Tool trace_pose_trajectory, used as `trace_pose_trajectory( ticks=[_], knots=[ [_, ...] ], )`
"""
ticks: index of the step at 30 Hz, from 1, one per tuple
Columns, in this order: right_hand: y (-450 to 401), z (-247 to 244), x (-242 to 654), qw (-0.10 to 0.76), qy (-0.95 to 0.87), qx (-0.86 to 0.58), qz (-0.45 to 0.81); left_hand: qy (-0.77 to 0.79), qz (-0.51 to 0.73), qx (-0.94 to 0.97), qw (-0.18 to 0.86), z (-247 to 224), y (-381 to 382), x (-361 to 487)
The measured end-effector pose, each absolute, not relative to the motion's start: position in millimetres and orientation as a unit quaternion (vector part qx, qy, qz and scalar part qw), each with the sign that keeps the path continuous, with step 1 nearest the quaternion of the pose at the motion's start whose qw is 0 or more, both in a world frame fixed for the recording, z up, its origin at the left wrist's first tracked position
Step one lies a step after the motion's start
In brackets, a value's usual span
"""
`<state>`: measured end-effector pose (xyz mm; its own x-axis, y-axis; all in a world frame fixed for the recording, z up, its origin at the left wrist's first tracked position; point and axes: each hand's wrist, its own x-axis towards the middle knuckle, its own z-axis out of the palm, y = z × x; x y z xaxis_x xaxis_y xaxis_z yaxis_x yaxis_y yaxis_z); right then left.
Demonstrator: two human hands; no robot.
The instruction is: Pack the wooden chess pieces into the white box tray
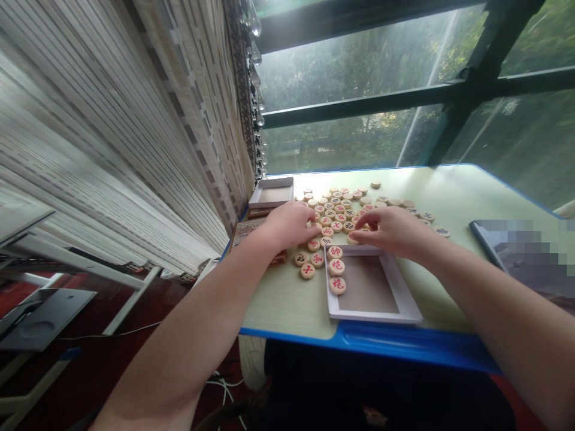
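Note:
Many round wooden pieces with red or black characters (336, 226) lie spread over the pale table. A shallow white box (408, 299) stands near the front edge, with three red-marked pieces (336, 267) in a column along its left side. My right hand (389, 230) is just beyond the box's far edge, thumb and forefinger pinched on a round piece (353, 238). At the left of the spread is my left hand (294, 224), its thumb and fingers apart and curved beside the pieces; its fingertips touch or hover over them.
A second shallow white box (290, 193) sits at the back left, near a patterned box (245, 232) partly behind my left arm. A dark-edged flat object (489, 242) lies at the right. Curtains (179, 108) hang left; windows stand behind the table (287, 311).

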<state>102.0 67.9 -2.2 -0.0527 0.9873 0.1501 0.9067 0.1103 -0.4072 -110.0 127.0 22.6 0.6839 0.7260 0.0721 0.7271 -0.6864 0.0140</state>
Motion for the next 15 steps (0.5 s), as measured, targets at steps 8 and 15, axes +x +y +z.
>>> trace_pose_trajectory(
  ticks=[8,15],
  knots=[
    [72.2,-5.0,101.9,0.193,-0.702,-0.671,0.139,-0.372,-0.047,-0.927,0.021,18.7,128.9,-108.1],
    [68.2,-2.8,104.1,0.187,-0.711,-0.669,0.107,-0.374,-0.058,-0.925,0.019,18.6,127.0,-108.6]
  ],
)
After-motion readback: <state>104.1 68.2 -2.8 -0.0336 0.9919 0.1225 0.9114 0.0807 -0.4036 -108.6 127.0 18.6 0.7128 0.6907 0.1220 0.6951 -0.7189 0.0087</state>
